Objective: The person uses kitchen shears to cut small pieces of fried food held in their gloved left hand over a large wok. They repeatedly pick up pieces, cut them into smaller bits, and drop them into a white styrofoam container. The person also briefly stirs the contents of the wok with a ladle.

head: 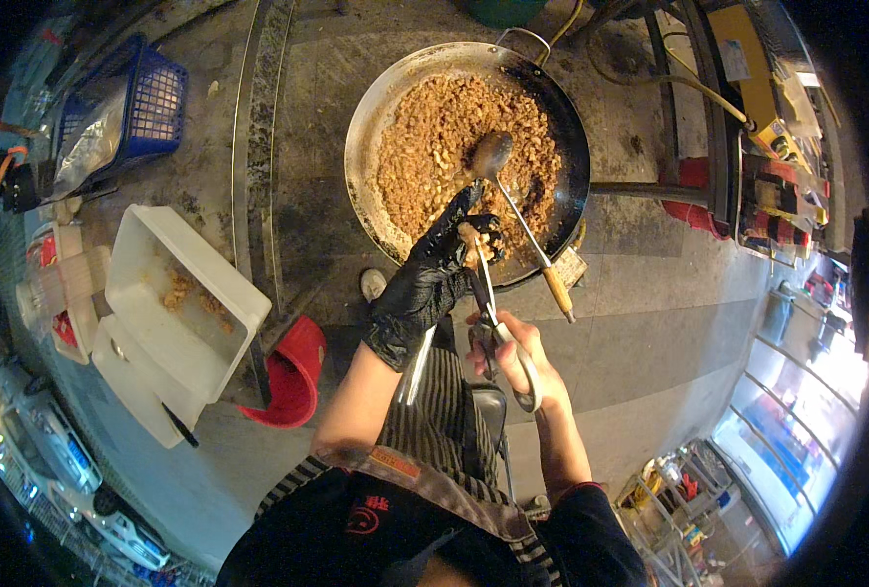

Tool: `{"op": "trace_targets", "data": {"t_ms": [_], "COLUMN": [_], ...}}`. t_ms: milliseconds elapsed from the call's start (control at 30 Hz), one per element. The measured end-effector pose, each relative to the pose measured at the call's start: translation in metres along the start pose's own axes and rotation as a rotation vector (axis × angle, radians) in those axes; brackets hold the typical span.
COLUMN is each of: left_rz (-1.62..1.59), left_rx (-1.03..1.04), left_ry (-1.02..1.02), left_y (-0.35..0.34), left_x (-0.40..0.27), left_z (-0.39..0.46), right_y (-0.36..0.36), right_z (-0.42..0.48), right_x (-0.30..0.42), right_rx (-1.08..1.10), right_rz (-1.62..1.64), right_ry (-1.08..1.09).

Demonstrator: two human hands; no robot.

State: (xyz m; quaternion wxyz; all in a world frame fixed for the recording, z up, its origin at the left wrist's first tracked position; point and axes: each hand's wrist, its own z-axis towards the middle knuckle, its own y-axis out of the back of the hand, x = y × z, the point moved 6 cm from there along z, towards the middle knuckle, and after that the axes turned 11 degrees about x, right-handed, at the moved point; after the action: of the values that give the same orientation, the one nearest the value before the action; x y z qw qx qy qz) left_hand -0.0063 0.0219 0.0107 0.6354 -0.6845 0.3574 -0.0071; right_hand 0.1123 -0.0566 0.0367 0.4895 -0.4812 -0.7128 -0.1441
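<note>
My left hand (438, 268), in a black glove, grips a pale brown piece of food (471, 246) over the near rim of a large wok (367, 139). Bare, my right hand (518, 348) holds kitchen scissors (504, 330) by their light handles. Their blades point up at the food piece and partly overlap it. Crumbly browned food (434, 117), like minced meat with paler bits, covers the wok's bottom. A metal ladle (491, 154) with a wooden handle (557, 290) rests in the wok, its handle over the near right rim.
Left stands a white plastic tub (185, 293) with food scraps, near a red bucket (295, 374) and a blue plastic basket (152, 110). A knife (177, 424) lies by the tub. A metal frame (720, 110) and hose (706, 92) are at right.
</note>
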Motion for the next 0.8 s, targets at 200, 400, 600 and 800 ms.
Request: {"op": "trace_targets", "data": {"t_ms": [200,400,600,800], "left_rz": [-0.106,0.088,-0.243,-0.573], "left_rx": [-0.042,-0.009,0.04,0.131], "left_ry": [0.034,0.02,-0.028,-0.12], "left_y": [0.004,-0.002,0.005,0.016], "left_x": [0.009,0.0,0.006,0.008], "left_z": [-0.006,-0.003,0.002,0.008], "right_y": [0.003,-0.001,0.002,0.001], "right_z": [0.004,0.005,0.001,-0.001], "right_x": [0.004,0.003,0.004,-0.002], "right_rx": [-0.025,-0.084,-0.17,-0.074], "right_rz": [-0.081,-0.101,-0.152,-0.05], "right_ry": [0.008,0.108,0.071,0.063]}}
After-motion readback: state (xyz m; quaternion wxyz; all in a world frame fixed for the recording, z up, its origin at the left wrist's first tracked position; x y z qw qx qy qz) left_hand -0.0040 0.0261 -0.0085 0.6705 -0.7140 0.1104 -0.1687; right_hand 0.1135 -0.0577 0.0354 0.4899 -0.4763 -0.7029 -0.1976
